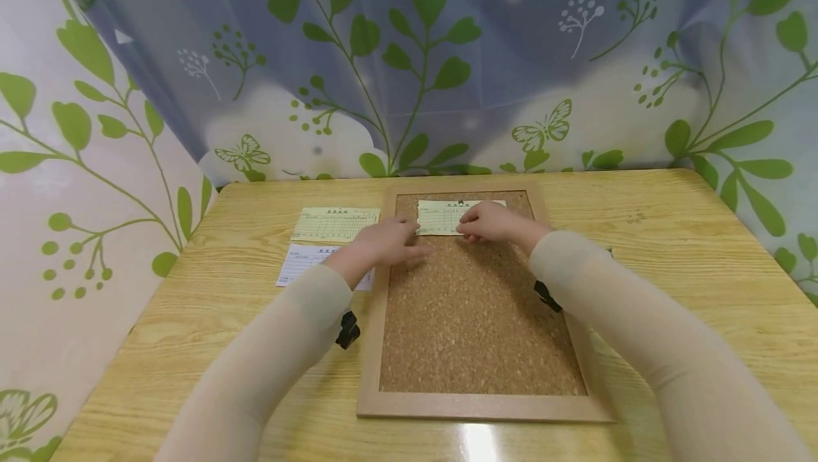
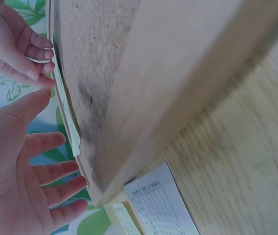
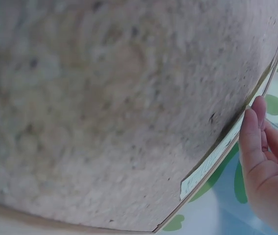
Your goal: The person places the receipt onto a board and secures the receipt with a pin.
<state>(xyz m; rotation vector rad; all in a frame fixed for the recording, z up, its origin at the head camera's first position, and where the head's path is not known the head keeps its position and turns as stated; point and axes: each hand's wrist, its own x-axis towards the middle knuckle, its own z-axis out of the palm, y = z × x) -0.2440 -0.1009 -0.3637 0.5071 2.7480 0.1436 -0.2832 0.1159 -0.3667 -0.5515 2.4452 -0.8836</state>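
Note:
A cork board [image 1: 473, 320] in a wooden frame lies on the table, and a pale yellow printed slip [image 1: 437, 218] lies across its upper part. At the slip's top edge sits a small pin [image 1: 461, 203]. My right hand [image 1: 495, 223] touches the slip near its middle, its fingertips [image 3: 249, 120] on the paper with no clear pinch. Over the board's left frame reaches my left hand [image 1: 390, 240], its fingertips by the slip's lower left corner. In the left wrist view the left fingers [image 2: 56, 171] are spread and relaxed, with nothing held.
Left of the board lie another yellow slip [image 1: 335, 225] and a white slip [image 1: 300, 263], partly covered by the left arm. The wooden table [image 1: 211, 292] extends on both sides. A leaf-patterned curtain [image 1: 409, 64] hangs behind its far edge. A small object [image 1: 609, 252] shows by the right sleeve.

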